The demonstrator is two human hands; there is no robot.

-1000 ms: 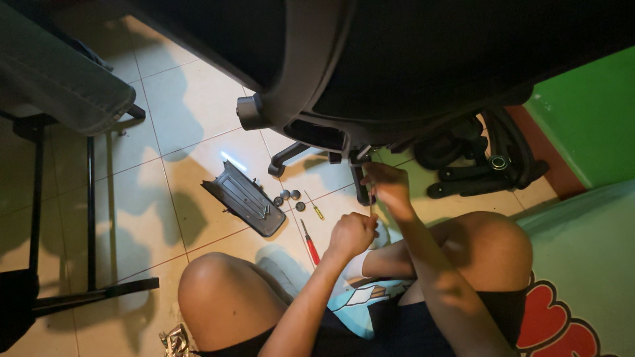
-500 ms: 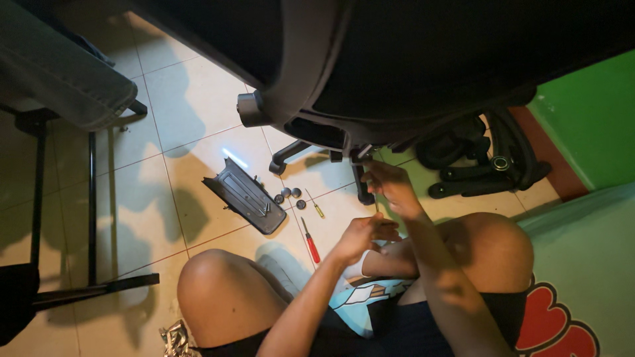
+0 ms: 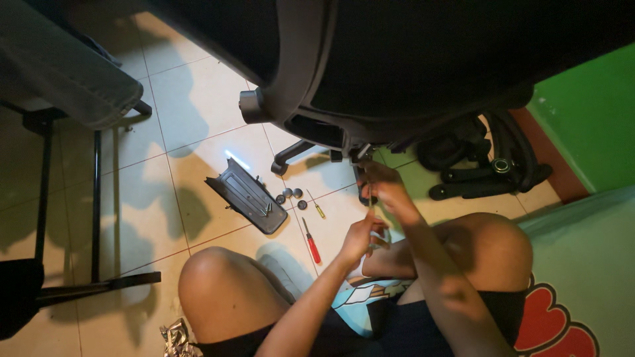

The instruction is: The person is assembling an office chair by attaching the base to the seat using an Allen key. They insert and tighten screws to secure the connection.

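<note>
Both hands, left hand [image 3: 360, 237] and right hand [image 3: 385, 190], curl their fingers around a thin metal rod [image 3: 370, 198] beneath the black chair [image 3: 370, 73].

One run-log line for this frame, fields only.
left hand: gripping thin tool shaft low | right hand: on shaft higher, under office chair | floor: red screwdriver, black plastic cover

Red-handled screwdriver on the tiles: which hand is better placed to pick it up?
Left, probably. The left hand hangs close to the red-handled screwdriver, while the right hand is raised near the chair underside, farther away.
</note>
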